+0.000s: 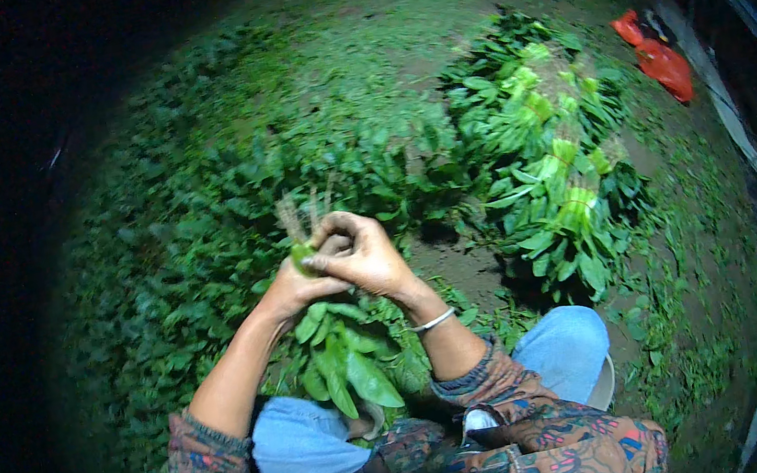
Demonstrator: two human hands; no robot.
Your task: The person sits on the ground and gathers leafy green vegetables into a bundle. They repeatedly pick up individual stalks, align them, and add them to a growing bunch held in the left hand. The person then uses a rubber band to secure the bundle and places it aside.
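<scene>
A small bunch of leafy greens [337, 358] hangs upside down before me, its leaves pointing toward my lap and its pale roots sticking up. My left hand [291, 288] is wrapped around its stems. At the root end, the fingers of my right hand [363, 253] touch the stems, thumb and forefinger curled together; whether they pinch a stem or a tie is too blurred to tell. On the ground to the right lies a long pile of bundled greens [545, 133], several bound around their stems with thin ties, roots showing.
Low leafy plants [172, 265] grow densely to the left and ahead. A patch of bare soil [456, 269] lies between them and the pile. Red plastic bags [663, 69] lie at the far right, beside a pale strip [721, 94] along the edge. My bent knees [562, 352] flank the work.
</scene>
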